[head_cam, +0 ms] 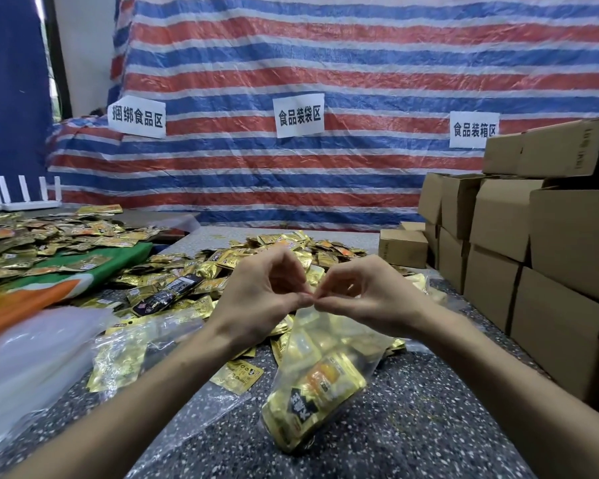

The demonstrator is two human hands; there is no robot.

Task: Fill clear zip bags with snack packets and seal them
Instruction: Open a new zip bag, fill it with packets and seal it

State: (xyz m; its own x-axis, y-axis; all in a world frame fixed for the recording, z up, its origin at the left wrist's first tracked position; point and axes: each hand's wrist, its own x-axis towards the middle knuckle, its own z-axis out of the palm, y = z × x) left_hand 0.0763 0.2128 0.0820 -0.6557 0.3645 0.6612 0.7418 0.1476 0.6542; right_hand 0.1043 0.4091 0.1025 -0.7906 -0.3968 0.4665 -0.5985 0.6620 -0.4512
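A clear zip bag (320, 378) full of gold snack packets hangs above the speckled table (429, 426), its bottom resting near the front. My left hand (263, 299) and my right hand (363, 295) pinch the bag's top edge together, fingertips meeting at the middle of its zip strip. A big heap of loose gold snack packets (222, 267) lies just behind my hands. Another filled clear bag (128, 354) lies flat to the left of my left forearm.
A stack of empty clear bags (32, 354) sits at the front left. More packets (49, 236) cover a green and orange cloth (83, 274) at the left. Cardboard boxes (533, 243) are stacked along the right edge. A white router (28, 198) stands at the back left, before a striped tarp wall.
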